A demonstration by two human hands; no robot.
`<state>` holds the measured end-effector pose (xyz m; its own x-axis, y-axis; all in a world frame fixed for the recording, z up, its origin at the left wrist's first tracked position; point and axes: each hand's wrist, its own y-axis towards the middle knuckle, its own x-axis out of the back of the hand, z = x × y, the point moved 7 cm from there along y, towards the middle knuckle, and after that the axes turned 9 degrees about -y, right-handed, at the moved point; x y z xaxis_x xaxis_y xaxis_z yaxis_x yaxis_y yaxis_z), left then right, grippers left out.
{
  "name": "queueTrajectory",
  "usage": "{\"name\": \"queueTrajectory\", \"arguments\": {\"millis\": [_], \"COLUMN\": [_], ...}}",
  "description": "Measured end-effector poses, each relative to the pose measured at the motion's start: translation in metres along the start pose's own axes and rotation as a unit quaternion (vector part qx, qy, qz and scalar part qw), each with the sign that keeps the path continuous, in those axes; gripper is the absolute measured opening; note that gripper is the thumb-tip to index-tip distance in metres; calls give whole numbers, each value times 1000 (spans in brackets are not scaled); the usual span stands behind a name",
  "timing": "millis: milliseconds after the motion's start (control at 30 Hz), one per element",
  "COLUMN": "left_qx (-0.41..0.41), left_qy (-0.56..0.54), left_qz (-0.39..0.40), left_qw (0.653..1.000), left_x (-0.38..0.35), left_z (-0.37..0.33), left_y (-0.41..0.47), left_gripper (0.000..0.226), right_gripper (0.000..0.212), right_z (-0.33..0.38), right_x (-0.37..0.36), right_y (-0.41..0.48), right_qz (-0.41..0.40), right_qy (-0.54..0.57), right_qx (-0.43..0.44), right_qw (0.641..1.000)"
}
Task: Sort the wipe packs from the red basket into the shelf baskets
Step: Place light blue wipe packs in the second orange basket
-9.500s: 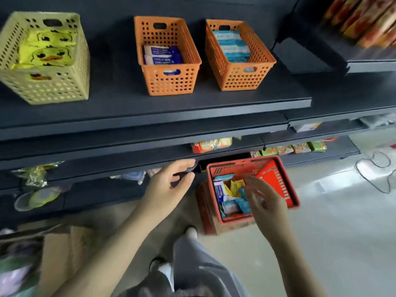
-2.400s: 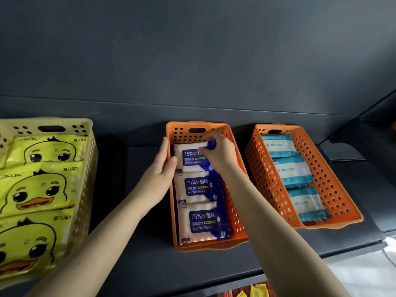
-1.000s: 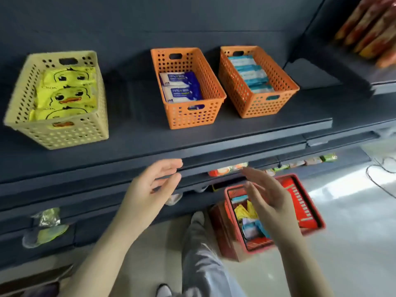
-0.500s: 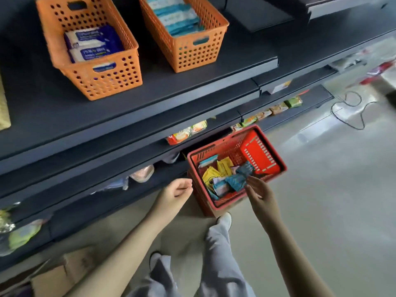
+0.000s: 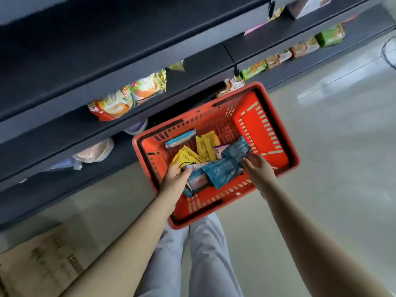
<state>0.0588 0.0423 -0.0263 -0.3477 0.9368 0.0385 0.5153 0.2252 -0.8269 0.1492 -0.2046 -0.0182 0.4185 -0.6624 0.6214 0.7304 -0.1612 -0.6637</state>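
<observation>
Shelving [image 5: 128,39]: dark tiers; snack packets [image 5: 128,99] lie on a lower tier.
Red basket [image 5: 257,125]: below the shelving, just ahead of the person's legs.
Wipe packs: teal, yellow and pale packs heaped in the basket's left half.
Right hand [image 5: 259,170]: inside the basket; grip curled on the right end of the teal wipe pack [image 5: 222,172].
Left hand [image 5: 175,179]: inside the basket, fingertips on the yellow wipe pack [image 5: 186,156]; cannot tell whether the grip holds it.

Snack packets [image 5: 128,97] on dark shelf [image 5: 53,133]; cardboard box [image 5: 40,262] lower-left
</observation>
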Motion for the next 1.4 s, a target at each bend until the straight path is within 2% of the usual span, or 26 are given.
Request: {"name": "queueTrajectory", "arguments": {"millis": [67, 167, 267, 367, 500, 567, 667, 733, 800, 900, 967, 1000, 1067, 1167, 1233, 1267, 1333, 1400], "left_qx": [1, 43, 68, 93, 72, 49, 13, -6, -2, 79, 109, 105, 97, 73, 19, -11, -62, -103], "left_qy": [27, 51, 64, 54, 33, 4, -97, -127, -84, -37, -27, -14, 8, 42, 75, 86, 93, 86], "left_qz": [-19, -58, -86, -109, -112, -122, -124, -124, -141, -158, -153, -157, -168, -137, -120, -114, -99, -81], "left_qw": [999, 996, 992, 988, 990, 991, 987, 984, 986, 984, 982, 982, 981, 987, 990, 990, 989, 988], "left_x": [-10, -14, -13, -7, -7, -5, 0, -2, -6, -12, -15, -14, -10, -10, -12, -12, -13, -13], "left_z": [6, 19, 28, 44, 54, 51, 44, 36, 35, 46, 54, 55, 53, 49, 37, 30, 15, -3], "left_y": [39, 88, 119, 133, 142, 144, 149, 151, 156, 158, 160, 162, 164, 164, 162, 158, 146, 127], "left_gripper": [32, 62, 67, 72, 63, 59, 59, 52, 49, 50, 39, 34, 31, 23, 19, 20, 23, 21], "right_gripper": [37, 47, 68, 69, 56, 49, 39, 44, 53, 66, 71, 69, 51, 29, 38, 35, 17, 11], "right_z": [-12, -32, -53, -57, -58, -54, -45, -46, -51, -58, -59, -61, -62, -56, -47, -41, -24, -5], "right_x": [-17, -42, -67, -80, -92, -95, -97, -100, -100, -102, -103, -106, -109, -111, -107, -103, -93, -76], "right_y": [41, 86, 118, 129, 138, 140, 144, 145, 148, 156, 161, 164, 169, 169, 164, 161, 147, 122], "right_qz": [6, 28, 32, 23, 35, 40, 45, 40, 17, -7, -26, -34, -51, -62, -59, -53, -35, -23], "right_qy": [-13, 3, 33, 53, 67, 56, 62, 94, 130, 176, 191, 199, 214, 271, 322, 341, 370, 393], "right_qx": [-25, -84, -125, -161, -186, -152, -93, -105, -147, -206, -231, -240, -242, -219, -195, -175, -134, -104], "right_qw": [1000, 996, 991, 985, 980, 986, 993, 989, 980, 962, 954, 950, 945, 935, 925, 922, 919, 913]}}
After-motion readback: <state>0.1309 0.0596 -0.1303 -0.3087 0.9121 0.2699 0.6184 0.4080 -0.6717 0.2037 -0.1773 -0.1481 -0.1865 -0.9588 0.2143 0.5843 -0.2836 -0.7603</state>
